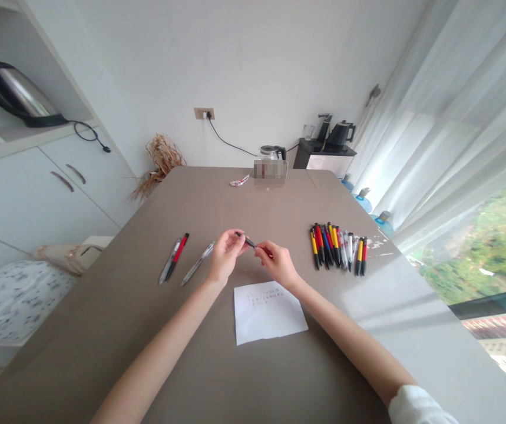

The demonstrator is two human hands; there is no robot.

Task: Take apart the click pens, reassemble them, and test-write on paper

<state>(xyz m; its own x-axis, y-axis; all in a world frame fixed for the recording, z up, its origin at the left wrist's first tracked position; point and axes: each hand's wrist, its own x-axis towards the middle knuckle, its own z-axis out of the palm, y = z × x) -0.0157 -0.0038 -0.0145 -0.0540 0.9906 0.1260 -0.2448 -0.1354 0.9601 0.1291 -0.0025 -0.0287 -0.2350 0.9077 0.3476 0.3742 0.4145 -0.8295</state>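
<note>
A pen (248, 240) with a dark exposed part is held level between my two hands, just above the table. My left hand (225, 254) pinches one end of it, and my right hand (278, 263) grips the other, where a bit of red shows at the fingers. The rest of the pen is hidden. Below the hands lies a white sheet of paper (268, 321) with rows of small handwritten marks. To the left rest a clear pen (198, 263), a red and black pen (177, 256) and another clear pen (170, 261) beside it.
Several red, yellow, blue and clear pens (332, 244) lie in a row on the table's right (288, 206). A glass pot (273, 152) and a small wrapper (239, 182) are at the far edge. Blue water bottles (383, 224) stand beyond the right edge, near the curtain.
</note>
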